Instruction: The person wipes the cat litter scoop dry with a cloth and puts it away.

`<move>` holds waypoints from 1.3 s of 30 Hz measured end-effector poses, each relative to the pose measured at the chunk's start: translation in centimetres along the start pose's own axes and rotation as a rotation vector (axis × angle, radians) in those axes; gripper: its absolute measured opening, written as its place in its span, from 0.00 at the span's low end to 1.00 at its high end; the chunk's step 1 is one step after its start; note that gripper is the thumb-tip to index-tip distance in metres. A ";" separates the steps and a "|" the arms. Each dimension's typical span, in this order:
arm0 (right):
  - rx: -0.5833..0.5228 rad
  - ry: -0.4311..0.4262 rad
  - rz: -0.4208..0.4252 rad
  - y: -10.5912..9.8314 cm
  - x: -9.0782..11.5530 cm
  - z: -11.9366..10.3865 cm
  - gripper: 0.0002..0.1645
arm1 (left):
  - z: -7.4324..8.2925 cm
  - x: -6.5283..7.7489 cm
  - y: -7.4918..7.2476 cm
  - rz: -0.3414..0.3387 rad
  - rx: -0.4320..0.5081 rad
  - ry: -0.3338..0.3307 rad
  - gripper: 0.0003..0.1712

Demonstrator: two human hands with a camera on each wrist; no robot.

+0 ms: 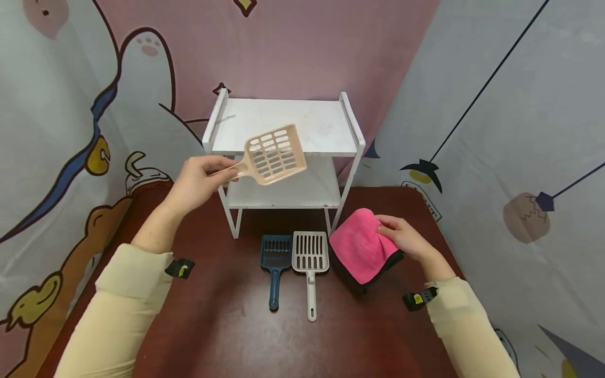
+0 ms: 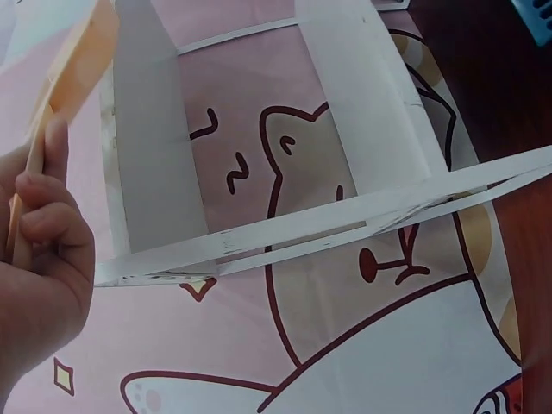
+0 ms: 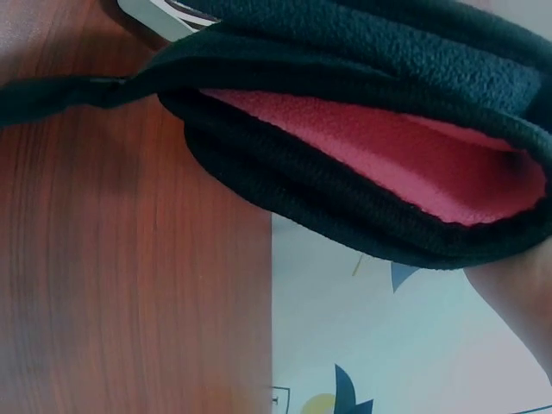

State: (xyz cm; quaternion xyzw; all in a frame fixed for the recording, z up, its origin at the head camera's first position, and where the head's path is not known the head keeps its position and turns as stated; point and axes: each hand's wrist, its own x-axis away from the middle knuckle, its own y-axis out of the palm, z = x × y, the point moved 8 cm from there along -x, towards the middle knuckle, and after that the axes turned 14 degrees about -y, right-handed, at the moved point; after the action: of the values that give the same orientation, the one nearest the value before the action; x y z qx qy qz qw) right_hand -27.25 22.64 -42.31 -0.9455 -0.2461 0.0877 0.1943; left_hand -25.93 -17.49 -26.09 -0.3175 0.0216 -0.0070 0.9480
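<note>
My left hand point(image 1: 191, 184) pinches a beige slotted litter scoop point(image 1: 299, 149) by its handle. The scoop is raised in front of the shelf, and its head points right. In the left wrist view, bent fingers point(image 2: 52, 224) close round the thin handle. A pink cloth point(image 1: 361, 244) with a dark underside and edge hangs from my right hand point(image 1: 404, 236), which grips its upper right part. Up close in the right wrist view, the cloth point(image 3: 371, 147) is folded over, pink inside and dark outside. Fingers under the fold are hidden there.
On the brown table point(image 1: 212, 325) lie a dark blue litter scoop point(image 1: 275, 273) and an off-white one point(image 1: 310, 268), side by side with handles toward me. Behind them stands a white two-tier shelf point(image 1: 326, 126). Cartoon-printed fabric walls point(image 1: 496, 131) surround the table's back and sides.
</note>
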 end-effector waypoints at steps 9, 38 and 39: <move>-0.035 -0.015 0.017 -0.2 0.0 0.0 0.25 | -0.2 -0.9 -1.0 0.040 0.139 -0.103 0.20; -0.014 0.029 0.065 -0.7 0.2 -0.3 0.24 | -0.4 -0.8 -0.1 -0.133 0.427 -0.302 0.28; -0.016 0.030 0.065 -0.7 0.3 -0.3 0.24 | -0.5 -0.7 -0.1 -0.135 0.409 -0.304 0.28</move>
State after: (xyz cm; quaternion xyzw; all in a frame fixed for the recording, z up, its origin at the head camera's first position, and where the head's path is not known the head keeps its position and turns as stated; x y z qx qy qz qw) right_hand -27.25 23.23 -41.78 -0.9557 -0.2130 0.0780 0.1877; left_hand -26.63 -17.87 -26.40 -0.1175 -0.1439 -0.0267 0.9822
